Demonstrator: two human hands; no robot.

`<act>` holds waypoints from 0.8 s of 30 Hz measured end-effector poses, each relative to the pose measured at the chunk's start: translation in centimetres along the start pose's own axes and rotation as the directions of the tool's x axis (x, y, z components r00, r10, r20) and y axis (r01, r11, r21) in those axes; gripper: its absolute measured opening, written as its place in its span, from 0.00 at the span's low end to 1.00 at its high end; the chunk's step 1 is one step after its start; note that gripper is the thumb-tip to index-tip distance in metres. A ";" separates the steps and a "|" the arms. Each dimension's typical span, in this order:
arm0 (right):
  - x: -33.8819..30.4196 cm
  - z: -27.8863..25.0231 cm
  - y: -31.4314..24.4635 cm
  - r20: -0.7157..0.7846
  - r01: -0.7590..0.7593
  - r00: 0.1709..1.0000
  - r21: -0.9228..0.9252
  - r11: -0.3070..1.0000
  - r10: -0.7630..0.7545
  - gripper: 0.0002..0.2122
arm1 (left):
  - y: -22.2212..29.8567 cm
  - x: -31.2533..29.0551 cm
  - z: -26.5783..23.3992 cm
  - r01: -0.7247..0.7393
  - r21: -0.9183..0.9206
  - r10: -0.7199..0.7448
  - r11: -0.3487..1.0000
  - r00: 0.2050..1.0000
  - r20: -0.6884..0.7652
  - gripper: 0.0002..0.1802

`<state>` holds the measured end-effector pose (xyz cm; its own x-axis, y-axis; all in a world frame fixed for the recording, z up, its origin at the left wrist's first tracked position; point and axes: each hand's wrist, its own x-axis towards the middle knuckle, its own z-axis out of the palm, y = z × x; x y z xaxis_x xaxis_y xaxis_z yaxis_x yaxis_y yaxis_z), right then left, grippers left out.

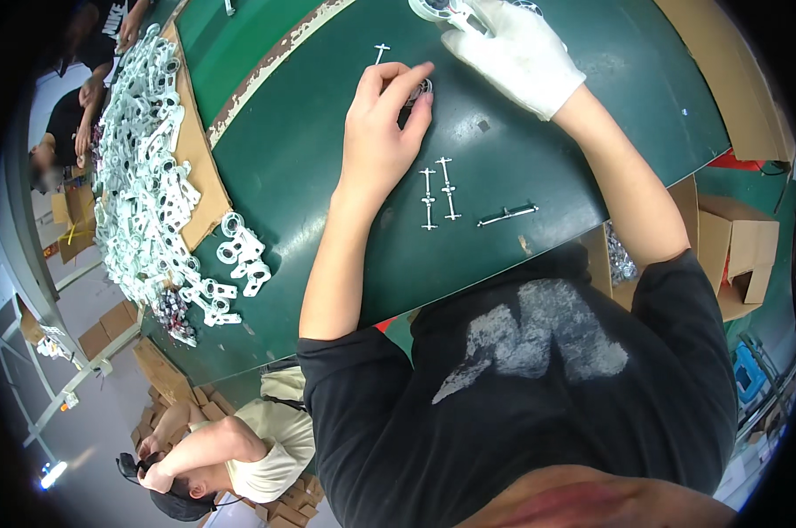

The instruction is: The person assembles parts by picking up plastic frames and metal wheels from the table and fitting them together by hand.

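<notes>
My left hand (382, 123), bare, is above the green table with thumb and fingers curved in a pinch. Between them shows a small round part (421, 89), partly hidden by the fingers. My right hand (523, 63) wears a white glove and grips a white plastic part with ring-shaped ends (435, 9) at the top edge of the view. The glove covers much of that part. Just beyond my left hand lies a thin metal rod piece (381, 53). Nearer to me are two similar upright rod pieces (429, 199) and a dark one lying crosswise (508, 215).
A large heap of white plastic parts (143, 150) covers the table's left, beside a cardboard sheet (200, 176). Several loose white parts (244, 255) lie near it. An open cardboard box (622, 255) stands by my right side. Other people (239, 449) are at the left.
</notes>
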<state>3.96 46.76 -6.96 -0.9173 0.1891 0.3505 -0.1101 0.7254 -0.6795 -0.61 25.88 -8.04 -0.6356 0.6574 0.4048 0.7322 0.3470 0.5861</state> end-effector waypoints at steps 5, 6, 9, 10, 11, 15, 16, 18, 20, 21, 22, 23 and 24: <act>0.2 -0.2 0.0 0.039 0.002 0.999 -0.020 1.000 -0.002 0.16 | 0.6 -0.1 -0.1 -0.029 0.097 0.028 0.995 1.000 0.010 0.19; 0.2 -0.2 0.0 0.043 -0.016 0.999 -0.032 0.999 0.018 0.16 | 0.9 0.0 -0.2 -0.058 0.177 0.058 0.982 0.998 0.002 0.19; 0.2 -0.5 -0.4 0.063 -0.041 0.997 -0.062 0.997 0.045 0.16 | 1.2 -0.1 -0.5 -0.009 0.397 -0.019 0.918 0.997 0.068 0.20; 0.3 -0.6 -0.7 0.075 -0.043 0.996 -0.084 0.996 0.050 0.16 | 1.0 -0.2 -0.7 -0.003 0.398 -0.025 0.917 0.998 0.065 0.20; 0.4 -0.6 -1.0 0.081 -0.040 0.996 -0.081 0.996 0.047 0.16 | 0.6 -0.4 -0.7 0.033 0.364 -0.057 0.931 0.997 0.055 0.21; 0.3 -1.0 -1.2 0.109 -0.057 0.992 -0.044 0.997 0.061 0.16 | 1.5 0.0 -2.2 0.077 0.348 -0.091 0.934 0.995 0.025 0.22; 0.2 -1.1 -1.2 0.107 -0.061 0.992 -0.060 0.996 0.067 0.15 | 1.8 0.0 -2.6 0.088 0.407 -0.112 0.909 0.993 0.035 0.24; 0.0 -1.0 -1.3 0.099 -0.054 0.993 -0.040 0.998 0.058 0.15 | 1.4 -0.2 -2.5 0.113 0.435 -0.146 0.893 0.988 0.042 0.26; 0.1 -1.0 -1.6 0.094 -0.038 0.995 -0.019 0.999 0.039 0.15 | 1.1 -0.3 -2.2 0.144 0.466 -0.183 0.873 0.982 0.041 0.28; 0.1 -1.0 -1.8 0.113 -0.037 0.993 -0.048 0.998 0.042 0.14 | 1.0 -0.2 -1.8 0.149 0.501 -0.183 0.852 0.983 0.019 0.30; 0.1 -1.1 -1.9 0.132 -0.038 0.990 -0.080 0.996 0.048 0.14 | 0.8 0.0 -1.4 0.154 0.534 -0.182 0.831 0.983 -0.001 0.32; 0.1 -1.0 -1.9 0.135 -0.037 0.990 -0.079 0.996 0.047 0.14 | 0.8 0.2 -1.1 0.157 0.534 -0.185 0.831 0.983 -0.002 0.32; 0.0 -1.0 -1.9 0.128 -0.010 0.992 -0.081 0.997 0.020 0.13 | 0.9 0.5 -0.7 0.181 0.555 -0.195 0.812 0.980 -0.035 0.33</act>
<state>4.56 46.05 -5.03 -0.9607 0.1177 0.2514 -0.0696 0.7746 -0.6286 -0.42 26.04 -6.82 -0.7741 0.5535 0.3071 0.6152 0.7722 0.1590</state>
